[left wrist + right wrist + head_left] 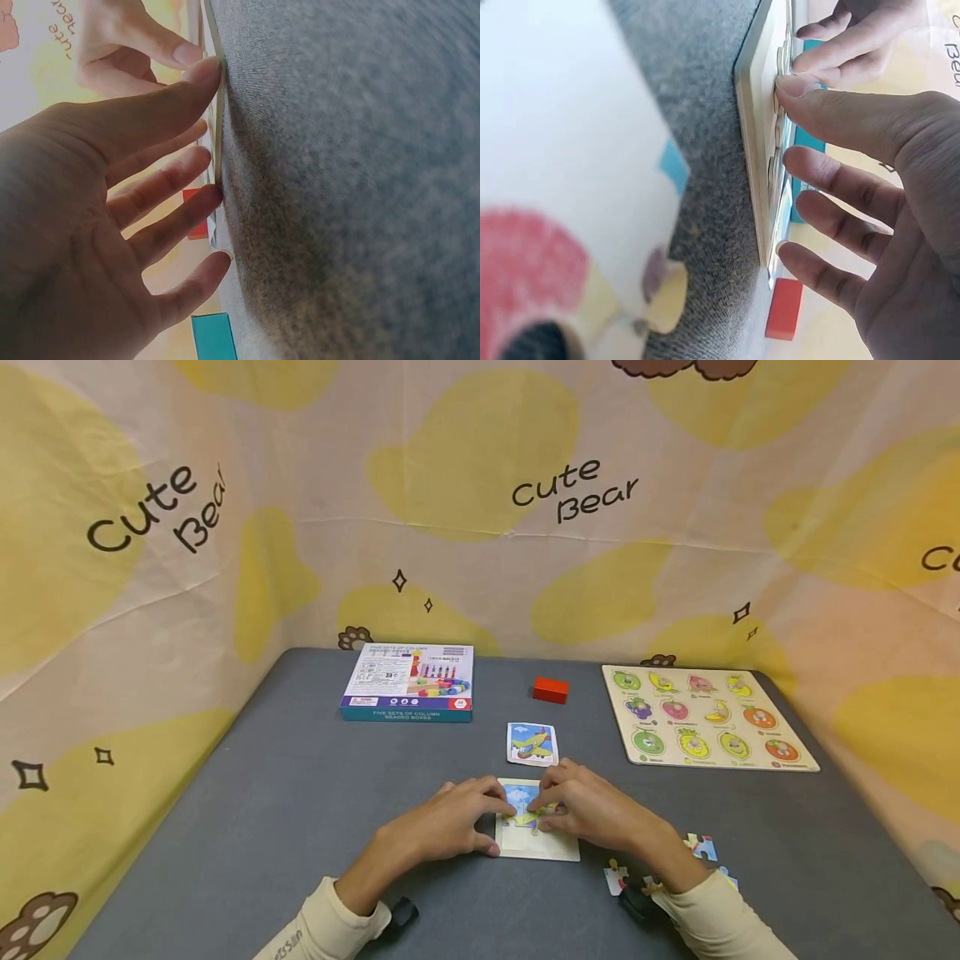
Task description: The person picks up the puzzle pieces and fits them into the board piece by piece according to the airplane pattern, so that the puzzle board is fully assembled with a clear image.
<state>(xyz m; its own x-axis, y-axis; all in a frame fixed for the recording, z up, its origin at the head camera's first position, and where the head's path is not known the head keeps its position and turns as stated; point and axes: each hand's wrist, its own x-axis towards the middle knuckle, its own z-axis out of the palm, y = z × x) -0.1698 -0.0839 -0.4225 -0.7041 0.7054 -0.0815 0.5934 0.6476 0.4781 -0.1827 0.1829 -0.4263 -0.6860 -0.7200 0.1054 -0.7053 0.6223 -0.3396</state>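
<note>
Left hand (454, 819) spread, right hand (587, 807) near, forearms (366, 878) converging

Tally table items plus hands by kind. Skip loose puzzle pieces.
Hands, left hand and right hand: 2
Puzzle tray: 1
Airplane card: 1
Fruit board: 1
Red block: 1
Box: 1
Total: 7

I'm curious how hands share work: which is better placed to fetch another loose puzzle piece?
Probably the right hand: the loose pieces lie on its side of the board, while the left hand is at the opposite edge, farther away.
</note>
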